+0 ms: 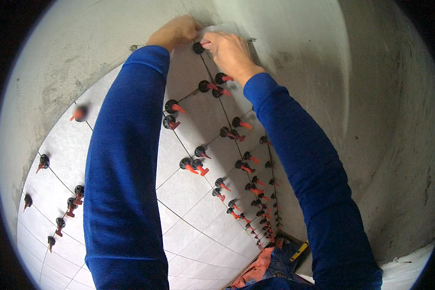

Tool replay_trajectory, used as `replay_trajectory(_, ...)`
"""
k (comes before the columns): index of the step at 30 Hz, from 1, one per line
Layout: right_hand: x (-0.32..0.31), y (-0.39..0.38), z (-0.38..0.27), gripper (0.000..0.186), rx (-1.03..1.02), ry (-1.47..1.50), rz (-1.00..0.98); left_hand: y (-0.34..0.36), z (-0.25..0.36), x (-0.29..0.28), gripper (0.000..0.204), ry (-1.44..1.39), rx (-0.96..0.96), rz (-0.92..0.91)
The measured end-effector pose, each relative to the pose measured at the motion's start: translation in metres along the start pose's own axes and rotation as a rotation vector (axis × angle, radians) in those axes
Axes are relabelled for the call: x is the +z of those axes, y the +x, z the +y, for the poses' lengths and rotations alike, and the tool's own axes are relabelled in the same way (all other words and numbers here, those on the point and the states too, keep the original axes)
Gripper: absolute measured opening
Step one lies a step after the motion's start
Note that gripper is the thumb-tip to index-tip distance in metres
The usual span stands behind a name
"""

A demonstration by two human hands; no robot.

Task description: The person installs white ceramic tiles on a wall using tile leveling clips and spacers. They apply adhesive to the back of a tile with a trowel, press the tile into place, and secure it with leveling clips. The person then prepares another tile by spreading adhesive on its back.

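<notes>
My left hand (pixel 178 30) is at the top edge of the white tiled surface (pixel 188 193), its fingers curled and partly hidden at the upper tile. Just right of it, my right hand (pixel 227 53) pinches the red handle of a black round tile-leveling clip (pixel 198 48) on a vertical joint. Several more clips (pixel 207 86) with red handles stand along the joints below, in rows running down toward the lower middle, and others (pixel 43 161) sit at the left.
Bare grey plaster (pixel 53 58) borders the tiles at upper left, and a grey rough wall (pixel 382 145) fills the right. At the lower middle are an orange cloth (pixel 253 268), dark denim and a yellow-and-black tool (pixel 299 250).
</notes>
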State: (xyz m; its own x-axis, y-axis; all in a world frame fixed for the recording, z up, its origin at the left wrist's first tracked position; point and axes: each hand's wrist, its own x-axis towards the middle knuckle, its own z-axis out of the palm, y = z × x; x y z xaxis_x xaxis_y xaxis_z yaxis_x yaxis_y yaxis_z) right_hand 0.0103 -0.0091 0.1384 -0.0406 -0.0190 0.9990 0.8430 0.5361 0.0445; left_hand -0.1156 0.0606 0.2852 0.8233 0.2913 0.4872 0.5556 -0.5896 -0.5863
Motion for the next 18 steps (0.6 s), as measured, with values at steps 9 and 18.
replay_trajectory(9,0.003,-0.001,0.0,0.007,0.14,0.092,-0.083,-0.003,0.002,0.007,0.036,0.012,-0.055,0.076)
replay_trajectory(18,0.007,-0.002,0.007,0.017,0.175,0.191,-0.074,-0.029,0.016,0.0,0.042,0.014,-0.125,0.132)
